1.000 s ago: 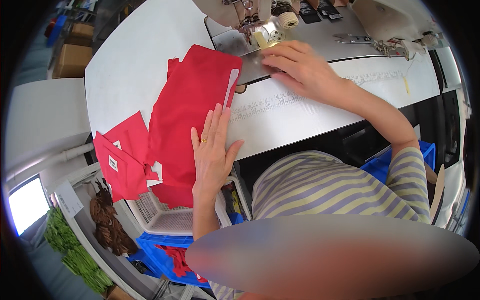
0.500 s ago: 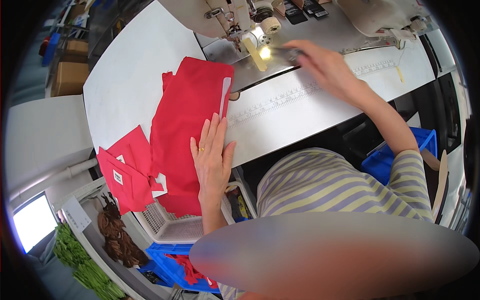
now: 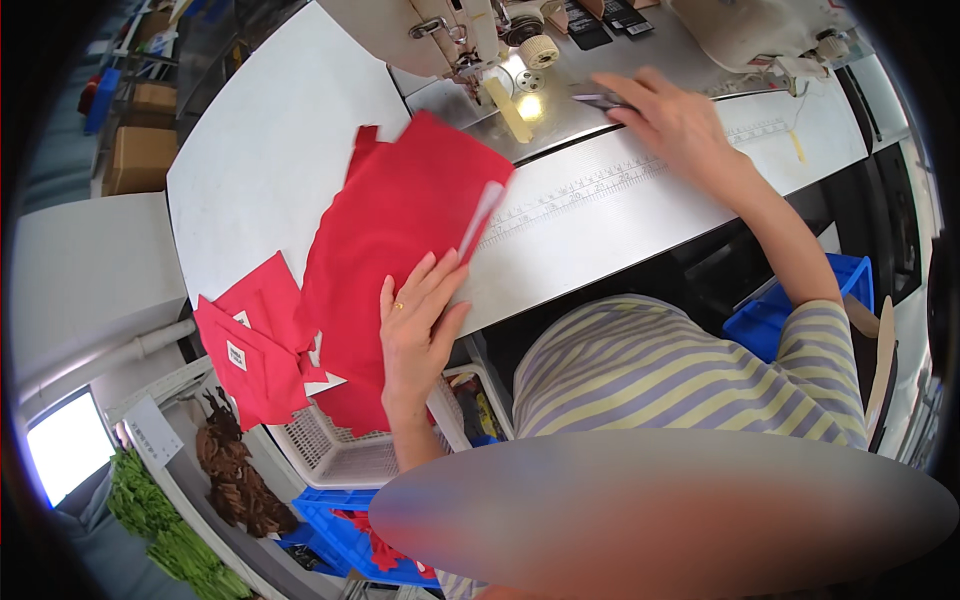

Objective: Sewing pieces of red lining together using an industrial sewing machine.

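Resting the left hand (image 3: 416,328), fingers nearly together, thumb apart, on the red cloth (image 3: 400,195) left of centre, slanted lengthwise toward upper right; pinching a small dark tool (image 3: 602,100) in the farther right hand (image 3: 680,126).

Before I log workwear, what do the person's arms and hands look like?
The gloveless left hand wears a thin gold-coloured ring. The gloveless right hand shows no ring; its arm has a short sleeve striped pale yellow and greyish purple. The left upper arm is hidden.
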Tool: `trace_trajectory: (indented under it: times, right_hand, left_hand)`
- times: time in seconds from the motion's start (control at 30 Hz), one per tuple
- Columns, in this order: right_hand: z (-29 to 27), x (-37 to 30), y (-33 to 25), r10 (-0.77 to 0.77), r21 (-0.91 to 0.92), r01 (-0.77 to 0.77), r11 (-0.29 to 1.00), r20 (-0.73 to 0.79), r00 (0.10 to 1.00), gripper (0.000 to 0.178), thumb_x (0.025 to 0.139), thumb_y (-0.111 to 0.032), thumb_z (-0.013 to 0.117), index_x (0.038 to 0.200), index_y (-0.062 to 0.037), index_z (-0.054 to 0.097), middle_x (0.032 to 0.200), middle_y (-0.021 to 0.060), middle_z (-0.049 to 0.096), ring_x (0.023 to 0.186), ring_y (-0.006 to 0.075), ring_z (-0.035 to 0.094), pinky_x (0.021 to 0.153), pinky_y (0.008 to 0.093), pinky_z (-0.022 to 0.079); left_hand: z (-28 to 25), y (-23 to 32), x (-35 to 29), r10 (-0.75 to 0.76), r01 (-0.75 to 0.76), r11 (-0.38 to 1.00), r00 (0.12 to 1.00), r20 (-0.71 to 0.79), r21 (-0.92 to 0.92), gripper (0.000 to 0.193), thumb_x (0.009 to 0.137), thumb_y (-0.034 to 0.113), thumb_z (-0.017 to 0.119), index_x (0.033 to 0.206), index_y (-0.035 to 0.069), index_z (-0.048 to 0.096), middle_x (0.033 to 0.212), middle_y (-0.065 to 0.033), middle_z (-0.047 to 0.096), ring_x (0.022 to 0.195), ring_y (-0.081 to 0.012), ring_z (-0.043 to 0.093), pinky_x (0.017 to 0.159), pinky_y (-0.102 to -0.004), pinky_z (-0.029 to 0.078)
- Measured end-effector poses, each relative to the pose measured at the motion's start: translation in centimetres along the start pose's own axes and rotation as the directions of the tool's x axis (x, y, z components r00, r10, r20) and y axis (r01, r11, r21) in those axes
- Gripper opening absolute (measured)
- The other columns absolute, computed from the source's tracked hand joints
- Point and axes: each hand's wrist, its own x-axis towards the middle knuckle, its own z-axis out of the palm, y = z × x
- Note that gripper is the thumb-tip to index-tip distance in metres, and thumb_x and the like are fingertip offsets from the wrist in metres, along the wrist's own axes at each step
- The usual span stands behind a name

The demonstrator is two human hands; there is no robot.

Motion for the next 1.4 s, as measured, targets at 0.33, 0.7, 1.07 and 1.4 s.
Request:
trace_trajectory:
  times: [0.33, 0.7, 1.07, 1.4]
  right_hand:
    - [2.1, -0.2, -6.7, -0.259, 0.397, 0.281, 0.874, -0.109, 0.960, 0.032, 0.082, -0.024, 0.068, 0.104, -0.0021, 0.062, 0.111, 0.0121, 0.061, 0.107, 0.0293, 0.054, 0.093, 0.0412, 0.041]
    - [0.3, 0.0, -8.0, 0.001, 0.743, -0.650, -0.159, 0.659, 0.752, 0.036, 0.093, -0.027, 0.060, 0.114, 0.0017, 0.058, 0.085, 0.0073, 0.064, 0.064, 0.0125, 0.068, 0.050, 0.0201, 0.051]
    - [1.7, 0.9, -9.1, -0.176, 0.886, -0.425, 0.185, 0.455, 0.873, 0.021, 0.092, -0.019, 0.063, 0.093, 0.0005, 0.070, 0.070, 0.0000, 0.064, 0.059, 0.0013, 0.053, 0.051, 0.0203, 0.041]
    - [1.7, -0.6, -11.1, -0.160, 0.718, -0.531, -0.450, 0.520, 0.839, 0.018, 0.086, -0.015, 0.070, 0.099, -0.0017, 0.070, 0.085, 0.0017, 0.069, 0.078, 0.0050, 0.061, 0.070, 0.0196, 0.048]
  left_hand:
    - [1.8, 1.7, 0.2, -0.074, 0.039, 0.990, 0.964, -0.256, -0.136, 0.017, 0.067, 0.001, 0.079, 0.079, 0.003, 0.067, 0.062, -0.0009, 0.050, 0.064, -0.0135, 0.046, 0.063, -0.0305, 0.038]
    - [4.8, 3.4, 1.1, -0.034, 0.029, 0.999, 0.896, -0.442, -0.018, 0.024, 0.065, 0.005, 0.081, 0.082, 0.007, 0.065, 0.071, -0.0014, 0.053, 0.074, -0.0176, 0.049, 0.071, -0.0325, 0.041]
    - [4.9, 4.5, 1.5, -0.121, 0.047, 0.985, 0.877, -0.464, -0.169, 0.037, 0.068, 0.015, 0.081, 0.102, 0.009, 0.067, 0.091, -0.0022, 0.061, 0.085, -0.0183, 0.059, 0.096, -0.0442, 0.036]
    - [5.6, 5.6, 3.7, 0.051, -0.220, 0.954, 0.790, -0.611, -0.204, 0.031, 0.068, 0.003, 0.080, 0.096, 0.001, 0.066, 0.099, -0.0081, 0.065, 0.095, -0.0208, 0.059, 0.092, -0.0346, 0.043]
